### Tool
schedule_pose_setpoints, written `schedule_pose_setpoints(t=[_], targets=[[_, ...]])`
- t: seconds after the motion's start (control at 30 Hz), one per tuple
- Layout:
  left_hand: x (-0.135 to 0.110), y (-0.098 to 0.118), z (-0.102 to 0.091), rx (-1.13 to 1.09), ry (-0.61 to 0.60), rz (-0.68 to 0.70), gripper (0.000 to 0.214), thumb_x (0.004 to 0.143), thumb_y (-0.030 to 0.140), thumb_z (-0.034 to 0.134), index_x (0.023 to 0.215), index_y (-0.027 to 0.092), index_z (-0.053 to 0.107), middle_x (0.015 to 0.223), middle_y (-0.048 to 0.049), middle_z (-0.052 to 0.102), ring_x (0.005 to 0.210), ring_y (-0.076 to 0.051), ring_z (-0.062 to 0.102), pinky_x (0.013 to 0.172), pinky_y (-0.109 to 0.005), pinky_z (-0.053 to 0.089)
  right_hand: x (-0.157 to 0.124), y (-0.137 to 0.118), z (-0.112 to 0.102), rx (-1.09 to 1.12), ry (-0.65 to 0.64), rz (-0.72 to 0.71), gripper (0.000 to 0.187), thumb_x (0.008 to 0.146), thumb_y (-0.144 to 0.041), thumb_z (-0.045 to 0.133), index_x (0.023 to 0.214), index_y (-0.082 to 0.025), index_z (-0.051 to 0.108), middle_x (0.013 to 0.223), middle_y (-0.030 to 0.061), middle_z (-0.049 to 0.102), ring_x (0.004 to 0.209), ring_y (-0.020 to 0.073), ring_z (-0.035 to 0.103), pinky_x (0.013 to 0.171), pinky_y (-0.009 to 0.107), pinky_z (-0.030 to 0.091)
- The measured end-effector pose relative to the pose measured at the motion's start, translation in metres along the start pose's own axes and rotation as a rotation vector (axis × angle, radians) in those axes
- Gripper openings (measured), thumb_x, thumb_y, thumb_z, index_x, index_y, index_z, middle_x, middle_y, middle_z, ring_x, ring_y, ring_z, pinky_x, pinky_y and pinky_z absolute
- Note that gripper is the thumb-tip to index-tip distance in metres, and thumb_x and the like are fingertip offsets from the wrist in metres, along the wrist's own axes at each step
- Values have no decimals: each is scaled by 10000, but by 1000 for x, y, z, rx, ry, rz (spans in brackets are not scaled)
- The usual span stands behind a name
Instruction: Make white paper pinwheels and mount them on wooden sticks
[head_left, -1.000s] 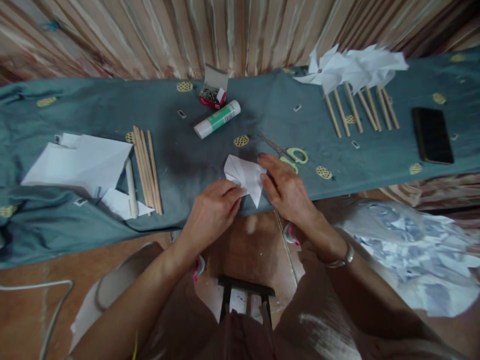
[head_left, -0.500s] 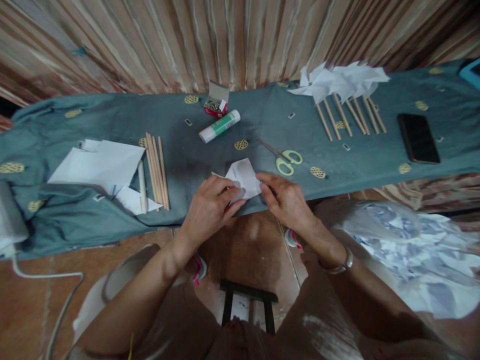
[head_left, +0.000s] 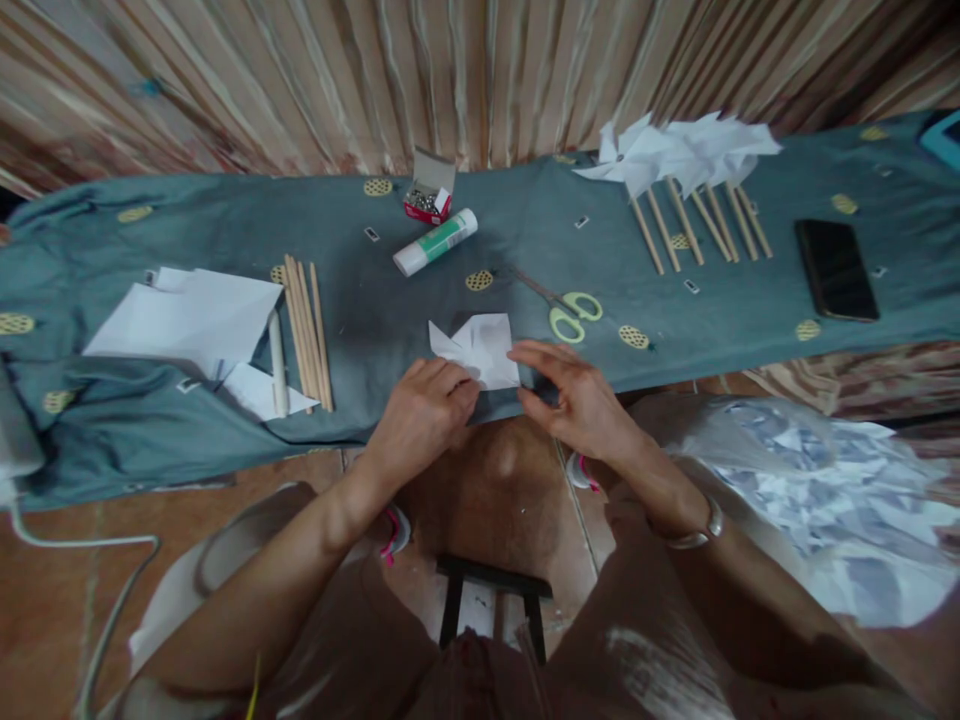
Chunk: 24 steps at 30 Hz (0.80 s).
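The left hand (head_left: 429, 408) hid the near-left corner of the folded white paper (head_left: 487, 348), its grip unclear; the right hand (head_left: 577, 395), fingers parted, bordered the right edge.

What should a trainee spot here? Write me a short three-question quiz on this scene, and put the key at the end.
1. What is the left hand touching?

2. True or false: the pinwheels lie to the right of the glue stick in the picture.

3. Which of these lies closest to the right hand?
a) the phone
b) the scissors
c) the red box

Key: 1. a piece of white paper; 2. true; 3. b.
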<state>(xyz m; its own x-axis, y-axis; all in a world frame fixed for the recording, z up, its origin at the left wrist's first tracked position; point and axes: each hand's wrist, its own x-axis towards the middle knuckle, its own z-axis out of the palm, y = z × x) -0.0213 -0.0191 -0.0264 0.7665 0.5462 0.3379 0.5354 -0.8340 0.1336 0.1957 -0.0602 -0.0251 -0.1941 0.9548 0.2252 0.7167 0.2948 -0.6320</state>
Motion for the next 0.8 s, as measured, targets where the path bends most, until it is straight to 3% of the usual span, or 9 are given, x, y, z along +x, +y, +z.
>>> schedule_pose_setpoints(t=[0.13, 0.37, 0.6, 0.8], targets=[[-4, 0, -2, 16, 24, 19, 150, 944, 135, 519, 904, 135, 663, 886, -67, 678, 799, -203, 591, 689, -336, 428, -2, 2, 1, 9, -56, -42, 394, 790, -149, 642, 1184, -178, 651, 1363, 154, 610, 1267, 298, 566, 1085, 531, 436], [-9, 2, -8, 19, 25, 39, 168, 954, 126, 495, 910, 140, 657, 867, -53, 677, 759, -192, 594, 678, -327, 435, 1, -2, 3, 167, -67, -24, 127, 852, -157, 640, 940, -228, 698, 1237, 90, 688, 1167, 244, 625, 1029, 480, 477], [-10, 3, -6, -28, -7, 26, 164, 957, 130, 501, 946, 130, 665, 875, -62, 674, 796, -204, 588, 691, -330, 442, 6, 0, 9, 271, -47, 38, 57, 842, -189, 688, 865, -230, 720, 1182, 61, 715, 1163, 233, 634, 1049, 457, 454], [-10, 3, -5, -30, -14, 19, 161, 961, 153, 514, 953, 129, 672, 878, -67, 673, 803, -202, 583, 695, -324, 454, 11, 0, 13, 235, -22, 57, 104, 869, -173, 643, 864, -223, 734, 1186, 70, 708, 1158, 233, 628, 1031, 447, 458]])
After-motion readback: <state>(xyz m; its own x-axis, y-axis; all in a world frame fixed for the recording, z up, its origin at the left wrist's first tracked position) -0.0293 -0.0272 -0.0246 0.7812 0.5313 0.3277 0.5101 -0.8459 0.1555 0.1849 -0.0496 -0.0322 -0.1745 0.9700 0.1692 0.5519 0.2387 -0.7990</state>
